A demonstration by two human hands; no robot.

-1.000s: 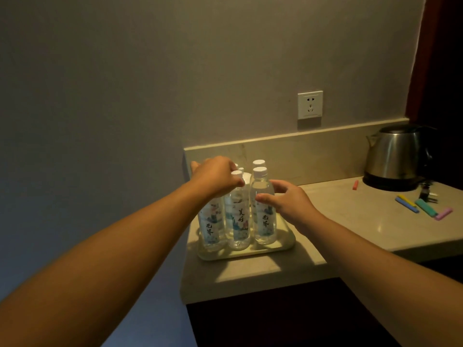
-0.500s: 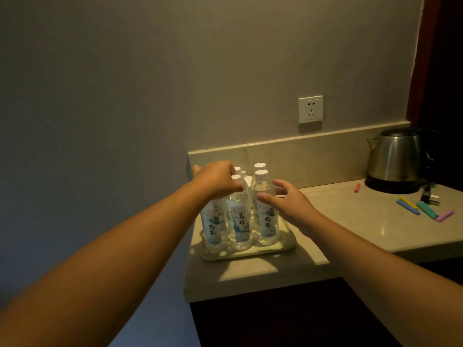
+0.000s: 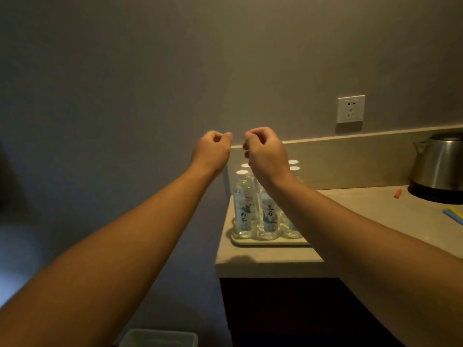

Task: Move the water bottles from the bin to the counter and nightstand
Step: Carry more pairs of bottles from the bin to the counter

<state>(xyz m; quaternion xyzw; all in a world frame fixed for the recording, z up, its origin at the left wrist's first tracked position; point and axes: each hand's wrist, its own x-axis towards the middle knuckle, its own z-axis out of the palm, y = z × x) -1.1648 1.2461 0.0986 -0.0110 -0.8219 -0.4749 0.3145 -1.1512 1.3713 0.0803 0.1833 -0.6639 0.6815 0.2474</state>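
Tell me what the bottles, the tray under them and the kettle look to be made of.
Water bottles: clear plastic, apparently; see-through walls, printed labels, white caps.
Tray: pale, matte, with a rounded rim; probably plastic or melamine, though the dim light leaves this open.
Kettle: brushed stainless steel by its soft grey sheen, on a dark base, likely plastic.

bottles (image 3: 269, 209) on tray (image 3: 265, 242), counter (image 3: 363, 209) left end | kettle (image 3: 438, 169) far right | bin (image 3: 157, 338) on floor below

Capped water bottles (image 3: 243, 204) upright (clustered) on counter (image 3: 350, 214).
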